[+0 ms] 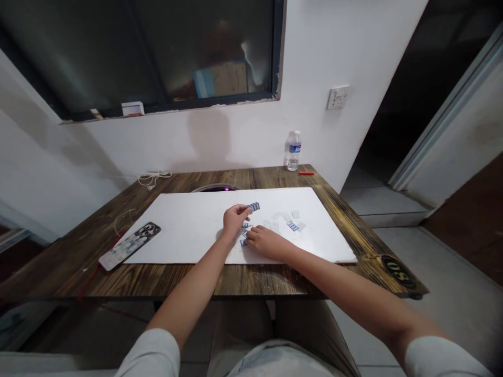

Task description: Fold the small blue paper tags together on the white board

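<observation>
My left hand point(234, 220) pinches a small blue-and-white striped strip point(255, 206) between thumb and fingers, just above the white board point(188, 225). Lower and to the right, my right hand point(268, 243) rests on the board with its fingers bent together at a few small blue-and-white pieces point(243, 242). Whether one of these is gripped is hidden by the fingertips. Another small blue piece point(245, 225) lies between the two hands. On the right part of the board, a blue-and-white striped strip point(293, 225) lies among several small pale paper pieces point(295, 214).
The board lies on a dark wooden table point(259, 280). A phone in a patterned case point(131, 245) overlaps its left edge. At the back are a white cable point(154, 178), a round dark object point(216, 187), a water bottle point(293, 152) and a red pen-like stick point(306, 173).
</observation>
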{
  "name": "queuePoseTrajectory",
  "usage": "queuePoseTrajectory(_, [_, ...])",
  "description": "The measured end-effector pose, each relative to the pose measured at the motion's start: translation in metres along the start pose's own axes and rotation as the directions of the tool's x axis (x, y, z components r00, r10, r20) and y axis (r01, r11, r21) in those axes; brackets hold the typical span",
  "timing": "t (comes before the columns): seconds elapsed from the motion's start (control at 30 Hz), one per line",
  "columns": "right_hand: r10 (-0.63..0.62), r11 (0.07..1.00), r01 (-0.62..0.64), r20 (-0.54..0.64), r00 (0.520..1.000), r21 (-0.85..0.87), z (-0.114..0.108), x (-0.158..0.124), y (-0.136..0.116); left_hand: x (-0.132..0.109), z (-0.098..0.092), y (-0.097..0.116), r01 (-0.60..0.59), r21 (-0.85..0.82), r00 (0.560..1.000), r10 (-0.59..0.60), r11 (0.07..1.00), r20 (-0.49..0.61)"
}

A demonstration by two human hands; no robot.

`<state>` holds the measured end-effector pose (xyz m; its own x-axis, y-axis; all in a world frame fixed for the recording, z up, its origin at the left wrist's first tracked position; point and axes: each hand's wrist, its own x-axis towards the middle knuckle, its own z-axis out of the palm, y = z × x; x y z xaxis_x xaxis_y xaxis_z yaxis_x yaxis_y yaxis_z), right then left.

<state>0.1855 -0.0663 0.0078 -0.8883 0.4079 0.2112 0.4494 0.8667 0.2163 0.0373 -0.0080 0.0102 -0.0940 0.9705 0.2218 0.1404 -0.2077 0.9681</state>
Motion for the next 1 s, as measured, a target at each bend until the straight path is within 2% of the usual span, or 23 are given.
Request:
queuePoseTrajectory(0.33, [-0.01, 0.999, 0.009, -0.014, 1.0, -0.033, 0.003, 0.002, 0.0, 0.0, -0.002, 0.0, -0.03, 0.038, 0.999, 0.029, 0.999, 0.012])
queuePoseTrajectory(0.53, [0.092, 0.996, -0.093, -0.092, 0.991, -0.005, 0.006, 0.001, 0.002, -0.001, -0.002, 0.001, -0.009, 0.013, 1.0, 0.009, 1.0, -0.006])
queuePoseTrajectory(0.73, [0.278, 0.961, -0.264, -0.286, 0.917, 0.088, 0.007, -0.004, 0.012, -0.003, -0.001, 0.006, -0.009, -0.026, 1.0, 0.009, 1.0, -0.003])
queuePoseTrajectory(0.83, [0.294, 0.956, -0.278, -0.357, 0.886, 0.096, 0.009, -0.008, 0.019, -0.005, -0.001, 0.011, -0.012, -0.018, 1.0, 0.012, 1.0, 0.009])
queuePoseTrajectory(1.0, [0.29, 0.954, -0.297, -0.416, 0.862, 0.05, 0.008, -0.014, 0.03, -0.004, -0.003, 0.01, 0.007, -0.035, 0.998, -0.005, 0.999, 0.06])
